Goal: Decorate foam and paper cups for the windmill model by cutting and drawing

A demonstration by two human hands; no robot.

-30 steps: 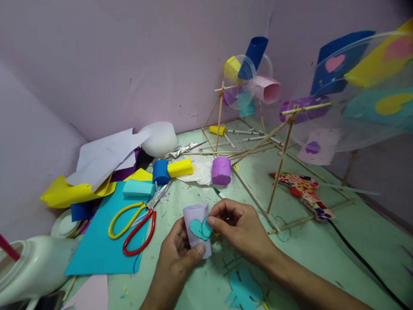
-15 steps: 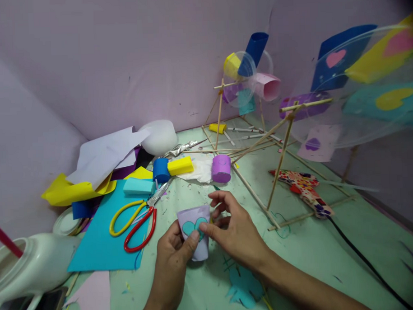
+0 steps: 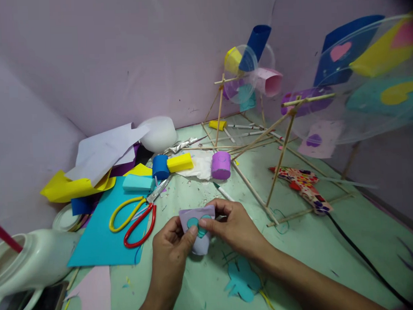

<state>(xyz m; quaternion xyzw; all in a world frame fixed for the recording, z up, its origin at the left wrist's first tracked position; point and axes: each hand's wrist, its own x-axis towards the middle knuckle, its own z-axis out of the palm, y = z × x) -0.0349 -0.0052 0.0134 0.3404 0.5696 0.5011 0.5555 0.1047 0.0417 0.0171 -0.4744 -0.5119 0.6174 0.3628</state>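
Observation:
Between my hands is a small pale lilac paper cup shape [image 3: 200,248] with a teal paper heart [image 3: 203,232] on its front. My left hand [image 3: 174,246] grips its left side, the thumb pressing on the heart. From the right, my right hand [image 3: 234,224] pinches the cup's upper edge, its thumb on the heart's right lobe and its fingers behind the paper. Below my right wrist lies a teal paper cutout [image 3: 244,280]. Scissors [image 3: 150,206] with yellow and red handles rest open on a turquoise sheet [image 3: 94,242] to the left.
Stick frames [image 3: 284,157] carrying clear discs with coloured paper pieces stand at right. A patterned glue gun [image 3: 304,185] trails a black cord. Blue [image 3: 160,167], yellow [image 3: 179,162] and purple paper rolls [image 3: 221,166] sit behind my hands. A white jug [image 3: 44,255] lies left.
My right hand has closed in on the cup shape, its fingers now behind the upper edge instead of raised apart. The paper has shifted slightly right and its top looks wider.

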